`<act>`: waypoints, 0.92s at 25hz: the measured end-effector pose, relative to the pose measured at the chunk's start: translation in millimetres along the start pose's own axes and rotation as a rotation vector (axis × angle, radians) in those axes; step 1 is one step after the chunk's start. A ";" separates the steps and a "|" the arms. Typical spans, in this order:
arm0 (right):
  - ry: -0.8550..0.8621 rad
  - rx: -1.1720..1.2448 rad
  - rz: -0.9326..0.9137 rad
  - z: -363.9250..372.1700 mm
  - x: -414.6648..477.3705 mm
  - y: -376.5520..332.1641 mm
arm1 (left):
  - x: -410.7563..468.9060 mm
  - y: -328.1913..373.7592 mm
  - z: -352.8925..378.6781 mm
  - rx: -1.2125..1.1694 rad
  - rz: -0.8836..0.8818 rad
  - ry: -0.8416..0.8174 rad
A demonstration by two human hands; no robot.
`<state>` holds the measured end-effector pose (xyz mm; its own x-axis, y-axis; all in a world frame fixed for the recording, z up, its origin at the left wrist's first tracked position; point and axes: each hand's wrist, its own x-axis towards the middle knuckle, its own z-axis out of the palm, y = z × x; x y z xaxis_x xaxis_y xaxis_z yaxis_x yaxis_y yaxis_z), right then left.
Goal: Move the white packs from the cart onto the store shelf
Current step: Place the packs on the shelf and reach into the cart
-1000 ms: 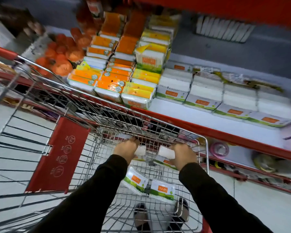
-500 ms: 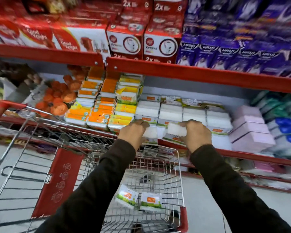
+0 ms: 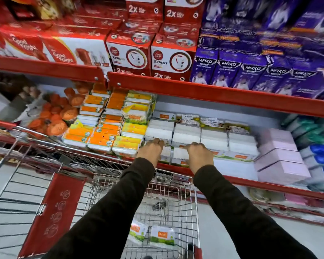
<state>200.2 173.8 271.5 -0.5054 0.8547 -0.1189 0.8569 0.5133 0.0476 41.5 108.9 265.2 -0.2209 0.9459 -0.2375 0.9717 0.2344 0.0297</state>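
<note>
At frame centre, left hand (image 3: 151, 150) & right hand (image 3: 199, 154) each set a white pack (image 3: 180, 156) on shelf (image 3: 232, 167); two more left in cart (image 3: 178, 191), lower centre.

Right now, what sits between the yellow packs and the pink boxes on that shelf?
Head view: rows of white packs, with both hands on the front ones.

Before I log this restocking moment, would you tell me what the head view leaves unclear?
- Left hand and right hand: the fingers curl over the white packs, so each grip and whether the packs already rest on the shelf stay hidden.
- Two packs left in the cart: print too small to read.
- Cart: the sleeves cover part of the basket, so any further packs are hidden.
- Goods at far left: blurred.
</note>
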 end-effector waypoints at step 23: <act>-0.751 0.175 -0.195 276.6 -123.0 -77.0 | -113.8 -46.3 282.2 0.162 0.164 -0.671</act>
<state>224.5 7.6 8.1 -0.4971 0.4379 -0.7490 0.7953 0.5752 -0.1915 45.3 -72.8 16.9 -0.0222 0.6117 -0.7908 0.9998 0.0150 -0.0165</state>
